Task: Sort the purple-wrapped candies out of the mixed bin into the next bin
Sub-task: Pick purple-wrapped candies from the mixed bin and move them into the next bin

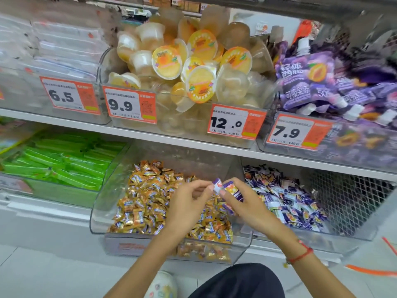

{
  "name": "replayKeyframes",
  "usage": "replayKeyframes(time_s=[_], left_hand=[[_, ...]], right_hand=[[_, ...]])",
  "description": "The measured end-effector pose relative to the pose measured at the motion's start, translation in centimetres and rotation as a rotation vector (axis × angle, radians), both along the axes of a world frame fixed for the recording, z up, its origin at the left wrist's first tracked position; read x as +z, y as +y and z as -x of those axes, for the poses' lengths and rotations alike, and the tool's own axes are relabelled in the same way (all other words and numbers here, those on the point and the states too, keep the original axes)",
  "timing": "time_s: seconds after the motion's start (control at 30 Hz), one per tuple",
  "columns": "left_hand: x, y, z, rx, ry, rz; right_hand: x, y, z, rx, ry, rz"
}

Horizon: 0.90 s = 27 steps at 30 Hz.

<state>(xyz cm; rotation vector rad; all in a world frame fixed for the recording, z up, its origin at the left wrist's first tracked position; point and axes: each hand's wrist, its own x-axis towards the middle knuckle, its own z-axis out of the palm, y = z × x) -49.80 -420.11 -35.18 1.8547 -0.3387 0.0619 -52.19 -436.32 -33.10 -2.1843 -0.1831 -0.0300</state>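
A: Which parts are reading poorly?

B: The upper left bin (53,61) is blurring into pale packets, and the small print on the price tags (133,105) is staying illegible; only the large numerals are reading. The forearms are covering the front middle of the mixed bin (96,211), so the candies beneath them are remaining hidden. The right edge of the frame is cutting off the wire mesh (348,203).

A: Where are the purple-wrapped candies (217,185) sitting relative to the hands?

B: Two or so are being held above the right rear part of the mixed bin, between both hands. The left hand (189,203) is pinching one wrapper end between thumb and forefinger. The right hand (247,203) is gripping purple wrappers in its curled fingers, just beside the wall shared with the next bin (354,233). The two hands are almost touching at the candy.

A: And the bins themselves?

B: The orange-gold candies (146,203) are filling the mixed bin. The purple and white candies (290,203) are lying heaped in the next bin, toward its left and middle. A red string bracelet (300,254) is circling the right wrist. Above the shelf edge, jelly cups (193,67) and purple pouches (311,82) are crowding the upper bins.
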Motion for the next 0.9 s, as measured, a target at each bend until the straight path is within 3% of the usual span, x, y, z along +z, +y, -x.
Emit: replayKeyframes(time_s=[0.1, 0.17, 0.2, 0.3, 0.37, 0.47, 0.53, 0.6, 0.73, 0.8, 0.9], left_hand=[[0.7, -1.0, 0.0, -0.047, 0.005, -0.014], [0.1, 0.1, -0.3, 0.001, -0.009, -0.187], [-0.4, 1.1, -0.6, 0.049, -0.039, -0.308], [-1.8, 5.3, -1.0, 0.229, -0.191, -0.563], [-2.6, 8.9, -1.3, 0.372, -0.407, -0.641], [-3.1, 13.8, -1.8, 0.58, -0.485, -0.741], [-2.9, 15.2, -2.5, 0.65, -0.385, -0.781], [-3.1, 15.3, -3.5, 0.65, -0.219, -0.767], [-4.0, 15.3, -4.1, 0.631, -0.162, -0.714], [-4.1, 15.4, -3.8, 0.635, -0.198, -0.688], [-4.4, 15.4, -4.0, 0.629, -0.207, -0.657]], right_hand=[[0.5, -2.1, 0.9, -0.288, -0.162, -0.113], [-0.6, -5.4, 0.2, -0.493, -0.287, 0.117], [-1.1, -7.1, -0.4, -0.545, -0.269, 0.241], [-2.5, -10.4, -2.2, -0.492, 0.122, 0.434], [-3.5, -10.9, -2.9, -0.428, 0.152, 0.604], [-3.1, -8.7, -3.0, -0.5, -0.196, 0.693], [-2.1, -5.0, -3.3, -0.451, -0.443, 0.619], [-1.7, -0.6, -4.7, -0.254, -0.473, 0.567], [-4.9, 6.1, -11.3, 0.019, 0.029, 0.449], [-7.0, 8.1, -14.5, -0.002, 0.294, 0.367], [-9.4, 11.1, -16.4, -0.044, 0.437, 0.47]])
